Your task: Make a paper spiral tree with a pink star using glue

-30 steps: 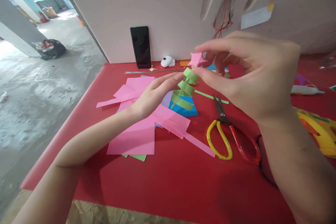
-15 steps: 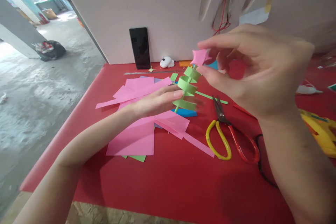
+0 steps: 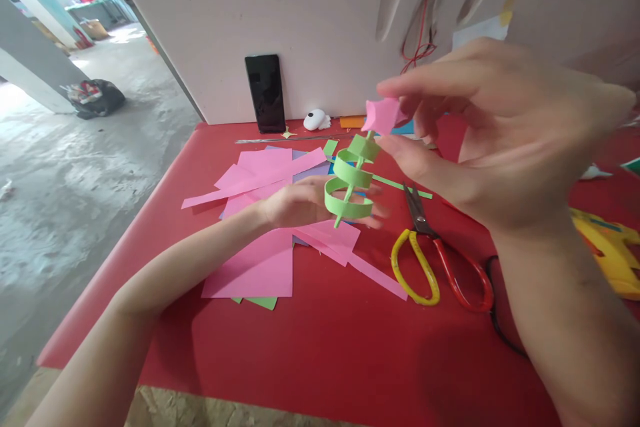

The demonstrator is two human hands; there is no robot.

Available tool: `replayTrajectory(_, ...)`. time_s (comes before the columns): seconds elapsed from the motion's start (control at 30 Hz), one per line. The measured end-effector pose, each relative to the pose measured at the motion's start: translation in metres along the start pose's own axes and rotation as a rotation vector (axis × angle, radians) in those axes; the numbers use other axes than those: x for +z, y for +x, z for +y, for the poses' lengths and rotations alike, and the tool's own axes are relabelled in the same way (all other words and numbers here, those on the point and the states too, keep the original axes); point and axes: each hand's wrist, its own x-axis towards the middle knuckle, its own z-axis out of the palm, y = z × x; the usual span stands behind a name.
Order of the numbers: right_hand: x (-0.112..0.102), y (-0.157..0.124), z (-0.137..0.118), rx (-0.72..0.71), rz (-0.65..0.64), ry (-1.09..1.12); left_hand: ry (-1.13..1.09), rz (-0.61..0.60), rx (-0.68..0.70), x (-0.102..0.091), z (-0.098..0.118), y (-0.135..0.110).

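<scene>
Between thumb and forefinger, my right hand (image 3: 500,127) grips a pink paper star (image 3: 381,115) in the air. From the star hangs a green paper spiral (image 3: 352,177) of several curled loops on a thin green stem, tilted down to the left. My left hand (image 3: 310,203) is behind and just below the spiral, palm turned up and fingers spread, partly covered by the loops. Whether it touches the spiral I cannot tell. Pink paper sheets (image 3: 250,267) and strips lie under my left forearm on the red table (image 3: 320,353).
Right of the papers lie scissors (image 3: 420,220) with one yellow and one red handle. A yellow tool (image 3: 607,253) is at the right edge. A black phone (image 3: 265,93) leans on the white wall, beside a small white figure (image 3: 317,120). A blue piece and green strips lie behind.
My left hand has let go of the green spiral and opened behind it. The spiral now hangs a little lower and further left, its loops more spread, while my right hand keeps the star.
</scene>
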Motion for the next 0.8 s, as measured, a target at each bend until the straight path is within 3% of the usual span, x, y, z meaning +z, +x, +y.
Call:
replayTrajectory(0.17, 0.0, 0.0, -0.001, -0.02, -0.006, 0.011, -0.003, 0.062, 0.009, 0.007, -0.009, 0.0)
replayTrajectory(0.4, 0.0, 0.0, -0.003, 0.014, -0.018, -0.029, 0.004, 0.374, 0.103, 0.018, -0.014, 0.004)
replayTrajectory(0.5, 0.001, 0.0, -0.001, -0.001, -0.002, -0.011, 0.036, 0.449, 0.145, 0.021, -0.014, 0.005)
replayTrajectory(0.67, 0.001, -0.001, -0.001, 0.021, 0.002, -0.014, 0.079, 0.488, 0.146, 0.023, -0.012, 0.004)
replayTrajectory(0.8, 0.0, -0.001, -0.001, 0.047, 0.025, -0.001, 0.079, 0.405, 0.154, 0.022, -0.012, 0.004)
